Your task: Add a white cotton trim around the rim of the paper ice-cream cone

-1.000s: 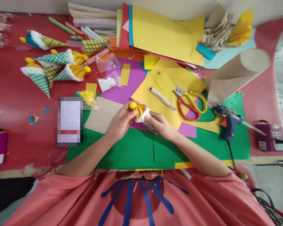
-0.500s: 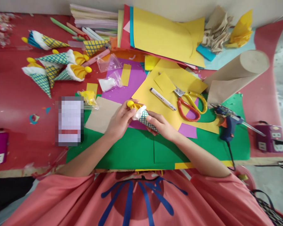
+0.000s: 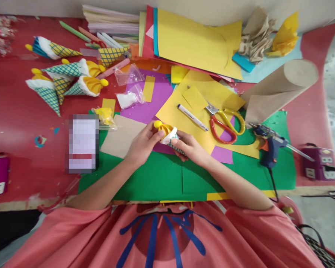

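Observation:
Between my hands, above the green sheet (image 3: 156, 182), is a paper ice cream cone (image 3: 172, 137). It has a teal grid pattern, a white puffy rim, a folded yellow top and a yellow ball at its tip. My left hand (image 3: 142, 144) pinches the yellow top, thumb in front. Around the patterned cone body, my right hand (image 3: 192, 149) is closed, hiding most of the pointed end. The cone lies tilted, ball towards the upper left. Just beyond my hands, a white marker (image 3: 193, 117) rests on yellow paper (image 3: 170, 108), beside scissors (image 3: 223, 126) with red and yellow handles.
Several similar cones (image 3: 80, 87) lie at the left, near a blurred-out phone-like rectangle (image 3: 83, 143). Small bags of white (image 3: 130, 98) and yellow (image 3: 105, 116) material sit mid-table. A glue gun (image 3: 270, 149) and a brown paper roll (image 3: 279, 87) stand right. Paper sheets (image 3: 198, 41) lie behind.
The cone has turned a little in my hands, showing more of its folded yellow top. My left fingers have shifted slightly on it; my right hand has barely moved.

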Available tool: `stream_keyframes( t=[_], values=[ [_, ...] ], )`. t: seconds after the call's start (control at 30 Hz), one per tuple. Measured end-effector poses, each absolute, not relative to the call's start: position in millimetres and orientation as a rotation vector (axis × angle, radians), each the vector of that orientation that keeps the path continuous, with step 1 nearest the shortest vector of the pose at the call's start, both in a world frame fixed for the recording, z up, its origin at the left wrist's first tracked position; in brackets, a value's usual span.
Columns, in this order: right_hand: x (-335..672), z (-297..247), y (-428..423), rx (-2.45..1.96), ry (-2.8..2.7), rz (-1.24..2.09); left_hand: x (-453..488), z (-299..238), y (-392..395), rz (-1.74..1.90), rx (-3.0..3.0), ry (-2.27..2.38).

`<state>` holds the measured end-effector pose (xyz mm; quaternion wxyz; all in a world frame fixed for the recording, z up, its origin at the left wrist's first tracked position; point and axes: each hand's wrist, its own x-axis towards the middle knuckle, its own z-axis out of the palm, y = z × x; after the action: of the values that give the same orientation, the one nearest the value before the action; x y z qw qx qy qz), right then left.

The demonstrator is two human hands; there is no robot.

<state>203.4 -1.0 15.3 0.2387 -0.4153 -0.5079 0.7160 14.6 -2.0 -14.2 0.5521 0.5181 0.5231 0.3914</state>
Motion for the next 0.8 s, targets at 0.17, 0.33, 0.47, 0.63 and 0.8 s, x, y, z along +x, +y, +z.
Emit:
stream_keyframes(
  t=[0.17,0.33,0.47,0.63,0.8],
  values=[
    [203.0,17.8,-1.2,-1.171,-1.439,1.887,14.7,-19.3,-4.3,0.965,1.185,1.184],
    [201.8,17.7,-0.4,-1.195,-1.436,1.886,12.8,-21.1,-4.7,0.982,1.144,1.147],
    [201.8,18.3,-0.1,-1.182,-1.423,1.9,12.0,-20.6,-4.7,0.983,1.137,1.113],
    [202.3,18.5,-0.4,-1.166,-1.415,1.906,12.4,-20.3,-4.7,0.995,1.162,1.11],
    [202.6,16.0,-0.3,-1.152,-1.419,1.9,13.0,-18.7,-5.1,1.005,1.149,1.112]
  ],
)
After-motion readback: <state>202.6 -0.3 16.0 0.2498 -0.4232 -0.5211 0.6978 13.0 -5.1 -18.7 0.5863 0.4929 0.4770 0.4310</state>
